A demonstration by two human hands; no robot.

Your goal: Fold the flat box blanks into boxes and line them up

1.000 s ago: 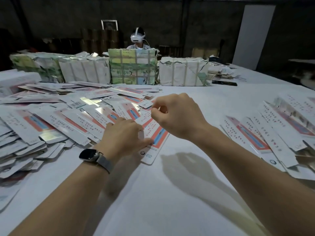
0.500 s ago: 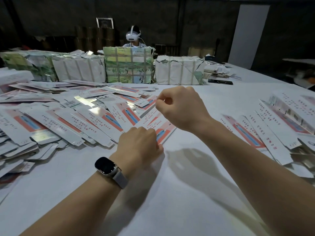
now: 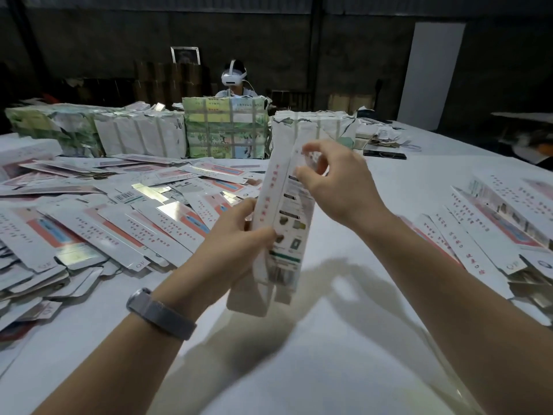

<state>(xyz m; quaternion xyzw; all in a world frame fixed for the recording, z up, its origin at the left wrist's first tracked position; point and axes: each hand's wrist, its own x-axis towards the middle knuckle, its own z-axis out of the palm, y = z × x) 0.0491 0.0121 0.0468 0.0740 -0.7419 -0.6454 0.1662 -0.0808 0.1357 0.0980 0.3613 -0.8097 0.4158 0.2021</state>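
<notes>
A long white box blank (image 3: 281,223) with red print and small pictures stands nearly upright above the white table (image 3: 299,354), partly opened into a tube. My left hand (image 3: 236,241) grips its lower left side, with the thumb across the front edge. My right hand (image 3: 338,184) pinches its upper part from the right. A wide heap of flat blanks (image 3: 98,223) lies spread over the table to the left. More long blanks or boxes (image 3: 490,223) lie side by side at the right edge.
Wrapped bundles (image 3: 224,130) of stock stand in a row across the back of the table. A person wearing a white headset (image 3: 234,77) sits behind them. A dark phone (image 3: 384,154) lies at the back right. A watch is on my left wrist.
Both hands were down at the edge of the heap with a blank. Now they have lifted one blank off the table and hold it upright between them, partly opened.
</notes>
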